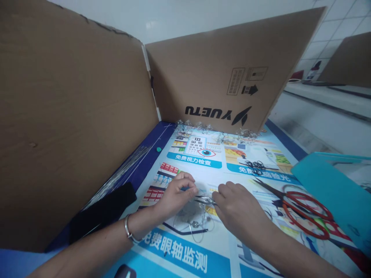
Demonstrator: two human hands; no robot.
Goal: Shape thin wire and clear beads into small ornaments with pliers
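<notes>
My left hand (179, 191), with a silver bangle (129, 230) on its wrist, pinches a thin wire end at the middle of the printed sheet. Close on its right, my right hand (233, 202) is wrapped round small metal pliers (204, 199), whose jaws point left toward the left fingertips. Below the pliers hangs or lies a tangle of thin wire with small clear beads (195, 224); whether it touches the sheet I cannot tell. Red-handled scissors (304, 208) lie to the right of my right hand, blades pointing up-left.
Cardboard panels (220, 69) stand at the left and back. Beaded wire pieces (246, 133) line the back panel's foot. Black loops (255, 166) lie nearer. Straight wires (124, 166) and a black strip (102, 212) lie left, a teal tray (324, 185) right.
</notes>
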